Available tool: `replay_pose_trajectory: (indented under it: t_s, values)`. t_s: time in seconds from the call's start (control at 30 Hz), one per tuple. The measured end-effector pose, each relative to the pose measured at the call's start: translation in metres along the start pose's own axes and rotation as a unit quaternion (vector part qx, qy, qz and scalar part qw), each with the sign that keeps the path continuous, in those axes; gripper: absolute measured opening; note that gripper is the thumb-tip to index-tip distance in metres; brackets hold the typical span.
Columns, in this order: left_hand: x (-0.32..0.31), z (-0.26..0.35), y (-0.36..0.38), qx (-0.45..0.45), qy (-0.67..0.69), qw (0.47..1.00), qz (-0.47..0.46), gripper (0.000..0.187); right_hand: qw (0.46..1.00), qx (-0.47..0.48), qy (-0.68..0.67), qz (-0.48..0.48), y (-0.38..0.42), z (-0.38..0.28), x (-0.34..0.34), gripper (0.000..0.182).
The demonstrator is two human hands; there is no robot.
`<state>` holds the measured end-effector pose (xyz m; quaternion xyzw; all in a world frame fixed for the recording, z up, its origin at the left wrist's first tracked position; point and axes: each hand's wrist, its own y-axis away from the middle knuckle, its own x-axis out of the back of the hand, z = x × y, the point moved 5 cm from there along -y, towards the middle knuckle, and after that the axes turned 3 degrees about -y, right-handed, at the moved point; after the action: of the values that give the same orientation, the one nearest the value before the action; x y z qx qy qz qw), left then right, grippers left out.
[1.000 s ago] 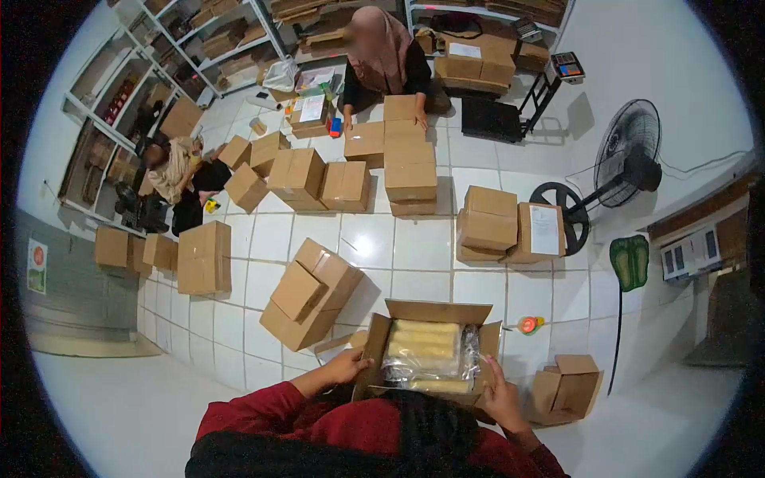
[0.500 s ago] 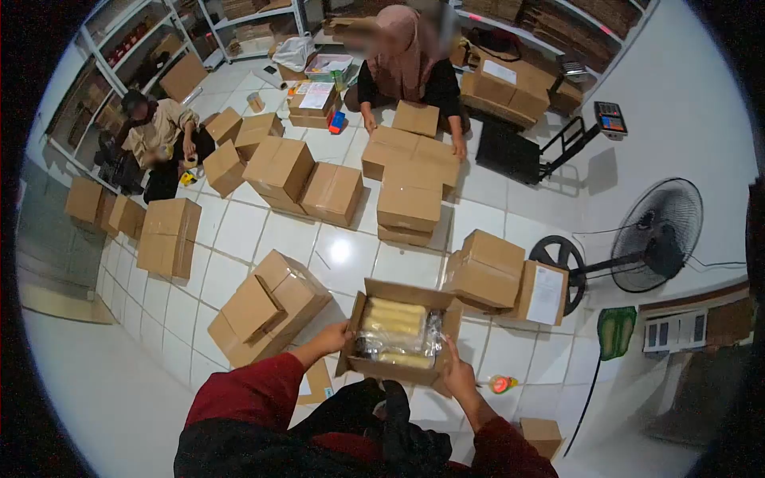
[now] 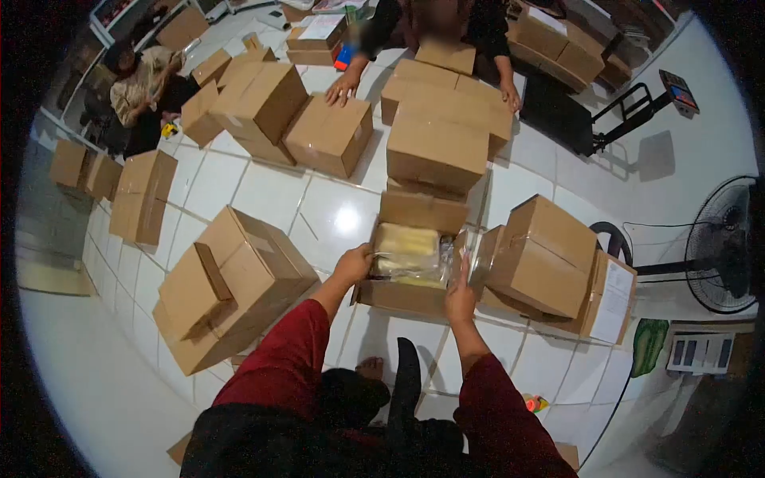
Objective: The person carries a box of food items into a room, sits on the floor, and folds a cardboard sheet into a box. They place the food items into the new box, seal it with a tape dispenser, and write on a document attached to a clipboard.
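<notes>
An open cardboard box (image 3: 402, 298) is in front of me with its flaps spread, between my two hands. Inside lie pale yellow cylindrical items in clear plastic (image 3: 408, 243). My left hand (image 3: 355, 264) is closed on the box's left edge. On the opposite side, my right hand (image 3: 459, 296) grips the right side by its flap; some of its fingers are hidden. Just beyond the open box are closed cartons (image 3: 438, 147), close to its far flap. A larger carton (image 3: 542, 255) stands immediately right of my right hand.
Another large carton (image 3: 247, 279) stands to the left. A co-worker's hand (image 3: 343, 86) rests on a carton (image 3: 328, 137) at the back; another person (image 3: 143, 88) sits far left. A platform scale (image 3: 558, 111) and standing fan (image 3: 721, 247) are at right. Orange tape (image 3: 535, 403) lies on the floor.
My hands have carried the box forward, away from my body, towards the closed cartons. The co-worker opposite has leaned closer and put one hand on a carton. My view has shifted too.
</notes>
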<state>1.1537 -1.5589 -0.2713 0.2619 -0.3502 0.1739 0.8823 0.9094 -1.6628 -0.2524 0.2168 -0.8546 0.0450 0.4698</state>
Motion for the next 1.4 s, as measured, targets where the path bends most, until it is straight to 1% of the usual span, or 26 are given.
replay_pose_trajectory:
  t_s: [0.07, 0.13, 0.2, 0.27, 0.33, 0.4, 0.43, 0.5, 0.6, 0.7, 0.73, 0.8, 0.83, 0.87, 0.9, 0.93, 0.97, 1.0, 1.07, 1.1, 1.2, 1.23, 1.27, 1.33, 1.37, 1.4]
  values:
    - [-0.017, -0.014, -0.012, -0.017, -0.005, 1.0, 0.017, 0.032, 0.999, 0.025, 0.001, 0.03, -0.003, 0.007, -0.009, 0.075]
    - [-0.042, -0.045, -0.031, -0.005, -0.037, 0.999, 0.013, 0.032, 0.998, 0.036, -0.046, 0.011, 0.007, 0.009, -0.011, 0.075]
    - [-0.05, -0.04, -0.054, -0.018, -0.101, 0.991, -0.082, 0.033, 1.0, -0.001, 0.007, 0.004, 0.0, 0.018, -0.016, 0.075]
    - [-0.04, -0.022, -0.052, 0.035, -0.158, 0.96, -0.227, 0.034, 0.999, 0.038, -0.008, 0.027, -0.002, 0.014, -0.012, 0.075]
    - [-0.034, -0.02, -0.049, 0.001, -0.192, 0.964, -0.183, 0.035, 0.997, -0.031, -0.021, -0.068, -0.002, 0.007, -0.007, 0.069]
    - [-0.044, -0.047, -0.051, -0.013, -0.093, 0.993, -0.065, 0.032, 0.996, 0.061, 0.01, -0.065, -0.005, -0.006, -0.003, 0.068]
    - [-0.032, -0.051, -0.04, 0.013, -0.092, 0.993, -0.071, 0.033, 0.991, 0.081, 0.013, -0.102, -0.009, -0.006, -0.012, 0.068]
    - [-0.004, -0.047, -0.024, 0.052, -0.077, 0.993, -0.071, 0.033, 0.991, 0.016, 0.038, -0.127, -0.024, 0.015, -0.027, 0.067]
    - [-0.011, -0.075, -0.03, 0.07, -0.058, 0.994, -0.056, 0.031, 0.995, 0.088, 0.004, -0.055, -0.024, -0.004, -0.02, 0.068]
    - [-0.013, -0.075, -0.027, 0.065, -0.022, 0.998, 0.0, 0.03, 0.973, 0.22, 0.023, 0.065, -0.024, -0.009, -0.014, 0.071]
    - [-0.01, -0.064, -0.022, 0.054, -0.027, 0.998, 0.008, 0.03, 0.976, 0.211, 0.022, 0.045, -0.022, -0.012, -0.013, 0.071]
    - [-0.015, -0.046, -0.012, 0.055, -0.015, 0.998, 0.003, 0.031, 0.981, 0.094, -0.159, -0.062, -0.026, 0.0, -0.019, 0.07]
    - [-0.023, -0.038, -0.01, 0.063, -0.062, 0.996, 0.006, 0.032, 0.99, 0.057, -0.096, -0.091, -0.03, 0.031, -0.034, 0.071]
    - [-0.027, -0.024, -0.011, 0.06, -0.11, 0.992, 0.009, 0.032, 0.991, 0.051, -0.1, -0.076, -0.024, 0.028, -0.026, 0.071]
    - [-0.022, -0.014, -0.004, 0.068, -0.082, 0.994, 0.027, 0.033, 0.986, 0.033, -0.114, -0.113, -0.019, 0.015, -0.014, 0.071]
    - [-0.026, -0.018, -0.003, 0.021, -0.084, 0.995, 0.057, 0.031, 0.98, 0.017, -0.137, -0.145, -0.011, 0.014, -0.005, 0.071]
    - [-0.021, -0.009, 0.007, 0.002, -0.081, 0.995, 0.059, 0.031, 0.971, 0.202, -0.127, -0.015, -0.001, 0.016, 0.005, 0.073]
    - [-0.015, -0.002, 0.022, -0.013, -0.073, 0.995, 0.061, 0.03, 0.971, 0.198, -0.134, 0.007, 0.009, 0.025, 0.01, 0.073]
    - [-0.006, 0.0, 0.05, 0.019, 0.069, 0.997, 0.038, 0.028, 0.962, 0.208, -0.173, -0.043, 0.034, 0.029, 0.015, 0.064]
    - [-0.001, 0.006, 0.06, 0.019, 0.016, 0.999, 0.039, 0.031, 0.959, 0.199, -0.188, -0.065, 0.04, 0.031, 0.025, 0.06]
    - [0.008, 0.019, 0.125, -0.051, -0.048, 0.992, 0.107, 0.03, 0.959, 0.167, -0.221, -0.061, 0.085, 0.034, 0.066, 0.072]
    - [0.014, 0.062, 0.168, 0.017, -0.108, 0.989, 0.101, 0.032, 0.959, 0.157, -0.234, -0.042, 0.101, 0.041, 0.088, 0.076]
    - [0.006, 0.065, 0.193, 0.016, 0.149, 0.982, 0.118, 0.033, 0.954, 0.165, -0.25, -0.02, 0.114, 0.049, 0.111, 0.075]
    - [0.005, 0.082, 0.242, -0.004, 0.2, 0.967, 0.158, 0.031, 0.942, 0.183, -0.281, 0.023, 0.145, 0.065, 0.159, 0.072]
    - [0.009, 0.116, 0.277, -0.001, 0.179, 0.973, 0.149, 0.031, 0.948, 0.148, -0.282, -0.013, 0.156, 0.063, 0.187, 0.075]
    - [0.016, 0.112, 0.292, -0.013, 0.194, 0.971, 0.135, 0.029, 0.943, 0.192, -0.273, 0.018, 0.17, 0.066, 0.206, 0.076]
